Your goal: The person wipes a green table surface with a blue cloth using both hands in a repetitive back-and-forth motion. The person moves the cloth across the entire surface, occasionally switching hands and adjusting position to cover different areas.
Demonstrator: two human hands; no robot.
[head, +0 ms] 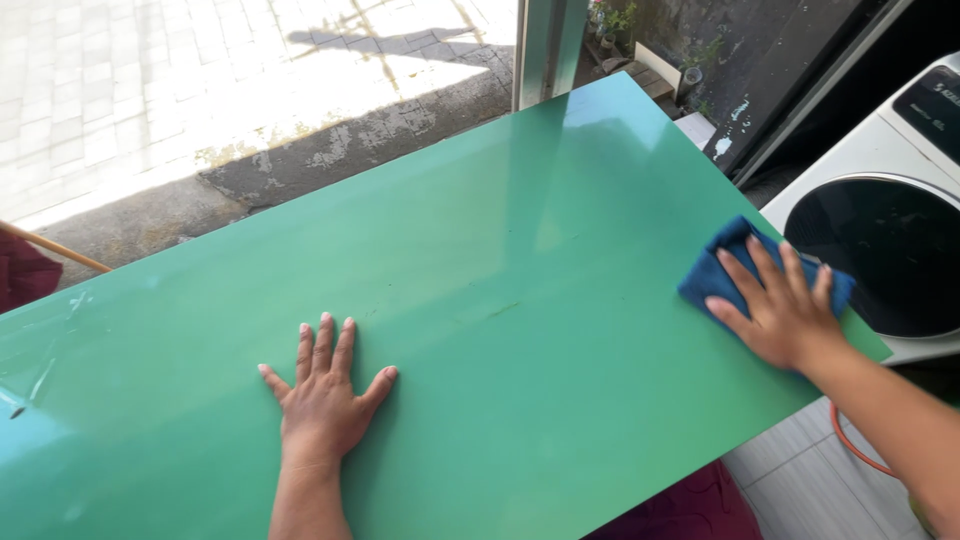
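Two hands lie flat on the green worktop (520,300); left hand (322,395), lower centre of the frame, rests open with fingers spread, holding nothing; right hand (785,305), also open, presses a blue cloth (715,270) at the worktop's right edge.

R hand (785,305) flat on blue cloth (722,262), L hand (322,395) on green table (520,250).

Two hands: the left hand (322,400) flat on the bench, the right hand (783,305) on a cloth. One green bench (520,300) under both. One blue cloth (722,268) beneath the right hand. One white washer (885,200) just beyond the right hand.
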